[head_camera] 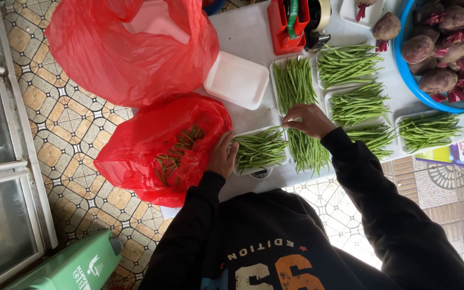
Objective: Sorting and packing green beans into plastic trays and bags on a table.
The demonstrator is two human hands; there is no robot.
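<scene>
While your left hand (222,156) rests curled against the near edge of a white tray of green beans (260,147), fingers against the tray's side and closed on nothing that shows, your right hand (308,119) hovers over the loose pile of green beans (303,113) on the white table (245,35). Its fingertips pinch one thin bean (276,129), which reaches toward the tray. That tray sits on a small scale (260,172) at the table's near edge. Just left of it, a red plastic bag (162,150) lies open with more beans inside; a second, larger red bag (130,48) bulges behind it. Four filled trays of beans (358,102) line up to your right, an empty white tray (237,79) sits beyond, and a blue tub of beetroots (447,48) fills the far corner.
</scene>
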